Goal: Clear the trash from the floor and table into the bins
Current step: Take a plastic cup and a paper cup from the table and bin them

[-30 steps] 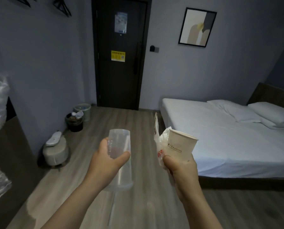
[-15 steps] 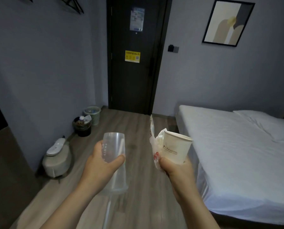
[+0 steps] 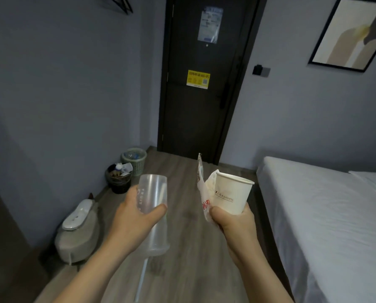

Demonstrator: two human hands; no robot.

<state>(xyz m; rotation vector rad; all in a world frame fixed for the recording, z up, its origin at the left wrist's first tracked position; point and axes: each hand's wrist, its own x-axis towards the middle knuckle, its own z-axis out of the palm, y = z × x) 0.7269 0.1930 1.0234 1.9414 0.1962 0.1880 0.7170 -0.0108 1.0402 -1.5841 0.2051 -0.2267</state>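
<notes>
Head view: the left hand [image 3: 136,215] grips a clear plastic cup [image 3: 153,193], fingers and thumb curled round its wall. The cup is upside-down, and a straw [image 3: 141,278] sticks out below it toward the floor [image 3: 189,248]. The right hand [image 3: 230,224] has its fingers wrapped round the base of a white paper cup [image 3: 233,193], pinching a crumpled wrapper [image 3: 202,189] against the cup's left side. Both hands are held in the air over the floor, apart from each other.

The bins stand ahead on the left against the wall, by the door's corner: a dark bin [image 3: 118,179] with trash in it and, just behind it, a pale basket bin [image 3: 134,158]. A round stool [image 3: 77,239] sits nearer along the same wall.

Against the earlier frames, both grips are unchanged. The door [image 3: 204,106] and the bins look larger and closer. The bed [image 3: 314,215] has slid toward the right edge, with only a corner of its pillows left in view.
</notes>
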